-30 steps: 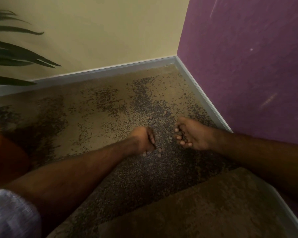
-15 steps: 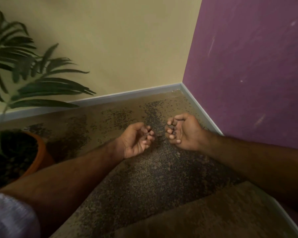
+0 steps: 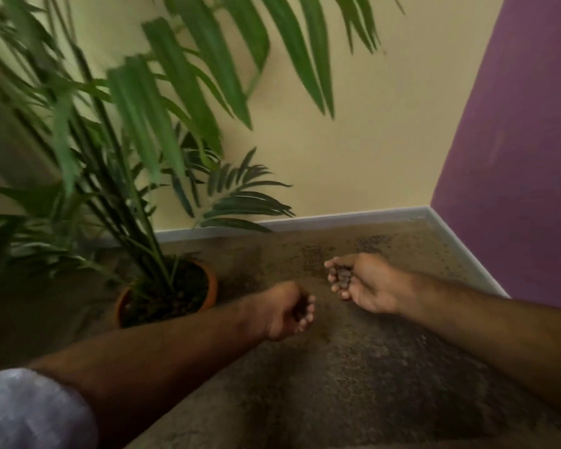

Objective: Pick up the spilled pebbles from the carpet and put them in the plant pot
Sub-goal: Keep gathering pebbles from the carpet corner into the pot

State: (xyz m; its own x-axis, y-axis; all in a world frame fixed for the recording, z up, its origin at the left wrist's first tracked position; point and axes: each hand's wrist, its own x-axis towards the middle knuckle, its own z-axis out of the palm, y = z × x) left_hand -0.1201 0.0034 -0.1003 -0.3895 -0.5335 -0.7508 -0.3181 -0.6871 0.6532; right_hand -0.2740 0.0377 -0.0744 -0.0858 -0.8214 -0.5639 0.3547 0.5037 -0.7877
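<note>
An orange plant pot [image 3: 212,286] with a green palm stands on the carpet at centre left, its soil topped with dark pebbles. My left hand [image 3: 285,314] is curled shut around brown pebbles, right of the pot and above the carpet. My right hand [image 3: 365,283] is cupped palm-up with several brown pebbles [image 3: 341,275] lying in it, farther right. Small dark spilled pebbles [image 3: 318,254] speckle the brown carpet [image 3: 353,367] beyond and under both hands.
A cream wall [image 3: 353,150] with a grey skirting board [image 3: 353,217] runs behind. A purple wall [image 3: 525,140] closes the corner on the right. Long palm leaves [image 3: 162,102] hang over the pot and the upper left.
Both hands have lifted off the carpet with pebbles and moved left toward the pot. The view has swung up and left, bringing the pot and palm into sight.
</note>
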